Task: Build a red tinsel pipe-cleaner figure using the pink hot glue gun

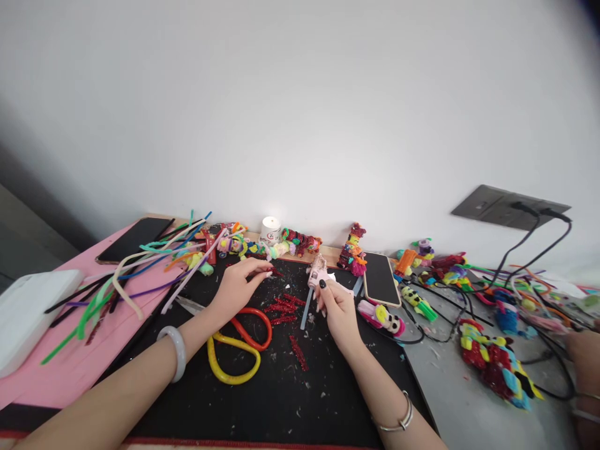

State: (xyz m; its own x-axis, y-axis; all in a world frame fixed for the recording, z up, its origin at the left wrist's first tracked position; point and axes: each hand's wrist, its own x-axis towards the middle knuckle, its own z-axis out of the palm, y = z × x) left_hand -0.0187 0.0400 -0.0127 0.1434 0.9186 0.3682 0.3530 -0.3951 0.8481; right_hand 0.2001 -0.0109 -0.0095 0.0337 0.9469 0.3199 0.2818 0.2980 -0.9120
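My left hand [244,284] is over the far part of the black mat [262,412], thumb and fingertips pinched on a short piece of red tinsel pipe cleaner [276,272]. My right hand [338,309] is closed around the pale pink glue gun [319,272], partly covering its body. A translucent glue stick [307,309] protrudes from the gun toward me. Several cut red tinsel pieces [284,309] lie between my hands, and one more tinsel piece [299,353] lies nearer to me. Scissors [234,375] with red and yellow handles rest beside my left forearm.
Pipe cleaners [135,269], a dark phone [135,239] and a white box [35,312] lie at left. Along the wall are fuzzy figures [354,250] and a paper cup [270,231]. Another phone [382,279], cables [509,250] and another person's hand [584,356] are at right.
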